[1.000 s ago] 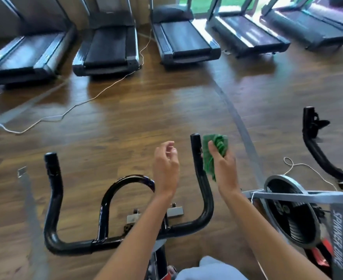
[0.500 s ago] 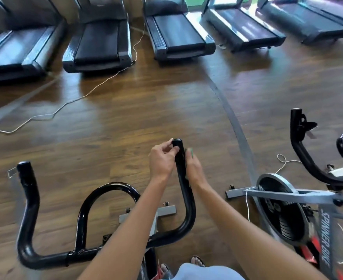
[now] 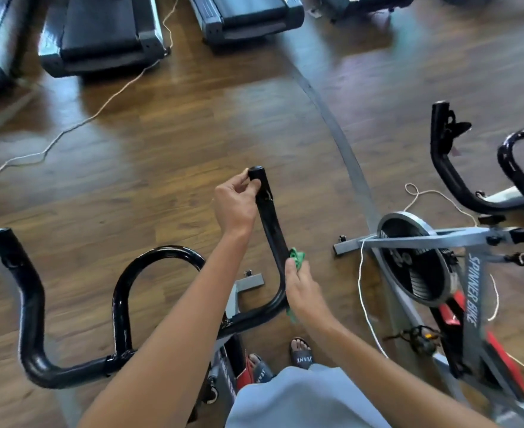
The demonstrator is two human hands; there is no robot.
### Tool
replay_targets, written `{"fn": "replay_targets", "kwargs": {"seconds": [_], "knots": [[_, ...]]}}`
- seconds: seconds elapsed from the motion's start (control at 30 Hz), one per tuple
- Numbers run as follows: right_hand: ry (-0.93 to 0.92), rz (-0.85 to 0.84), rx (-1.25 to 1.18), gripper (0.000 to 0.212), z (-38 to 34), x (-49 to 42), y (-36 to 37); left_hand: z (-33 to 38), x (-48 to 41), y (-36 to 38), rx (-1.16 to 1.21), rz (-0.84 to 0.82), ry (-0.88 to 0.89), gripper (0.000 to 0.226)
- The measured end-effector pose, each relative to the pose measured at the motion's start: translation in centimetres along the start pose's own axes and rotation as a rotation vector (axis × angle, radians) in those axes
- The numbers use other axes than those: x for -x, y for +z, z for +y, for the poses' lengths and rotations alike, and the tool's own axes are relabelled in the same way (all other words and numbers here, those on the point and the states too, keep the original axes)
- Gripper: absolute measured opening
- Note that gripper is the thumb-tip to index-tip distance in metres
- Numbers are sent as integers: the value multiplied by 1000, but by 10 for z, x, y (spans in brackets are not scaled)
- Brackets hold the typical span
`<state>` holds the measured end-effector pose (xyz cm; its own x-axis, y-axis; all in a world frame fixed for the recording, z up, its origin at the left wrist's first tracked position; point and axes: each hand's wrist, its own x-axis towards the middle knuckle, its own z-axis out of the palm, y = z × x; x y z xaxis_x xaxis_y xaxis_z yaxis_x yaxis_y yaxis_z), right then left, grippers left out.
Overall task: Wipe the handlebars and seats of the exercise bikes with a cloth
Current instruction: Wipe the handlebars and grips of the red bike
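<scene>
Treadmills [image 3: 100,29] stand beyond the black handlebar [image 3: 271,227], and a grey spinner bike [image 3: 470,291] stands to its right. The left hand [image 3: 236,205] pinches the capped tip of the handlebar's right horn between thumb and curled fingers. Lower on that horn, just above its bend, the right hand [image 3: 304,291] curls round a bunched green cloth [image 3: 296,257]. The cloth pokes out past the fingertips against the tube.

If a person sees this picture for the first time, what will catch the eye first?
First come the two bare arms in the middle: the left hand pinches the top end of the black handlebar, and the right hand presses a green cloth against the same bar lower down, near its bend. To the right stands a second bike with a grey flywheel. Treadmills line the top edge.
</scene>
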<state>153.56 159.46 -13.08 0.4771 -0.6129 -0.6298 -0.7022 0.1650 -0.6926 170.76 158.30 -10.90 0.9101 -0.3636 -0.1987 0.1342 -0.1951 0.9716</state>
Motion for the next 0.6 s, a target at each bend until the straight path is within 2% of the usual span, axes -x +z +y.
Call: {"fn": "replay_targets", "kwargs": {"seconds": [0.1,0.23,0.33,0.37,0.5,0.6], "knots": [[107,1,-73,63,-13,-4,1,-3,-2,0,5,6,-1,38],[-33,34,-62,84,-66,-40,-1,-4,-1,0,20,2,17,41],[-146,29,-112,110,-91,-58,1,-4,2,-1,-8,1,42,35],[-175,11,-146,113,-95,-63,-1,-4,2,-1,-17,-6,54,32],[-216,-109,-272,87,-98,-74,-21,1,3,-4,-27,20,72,20],[-122,-153,-377,89,-87,-96,-39,7,-2,-8,-26,61,64,21]]}}
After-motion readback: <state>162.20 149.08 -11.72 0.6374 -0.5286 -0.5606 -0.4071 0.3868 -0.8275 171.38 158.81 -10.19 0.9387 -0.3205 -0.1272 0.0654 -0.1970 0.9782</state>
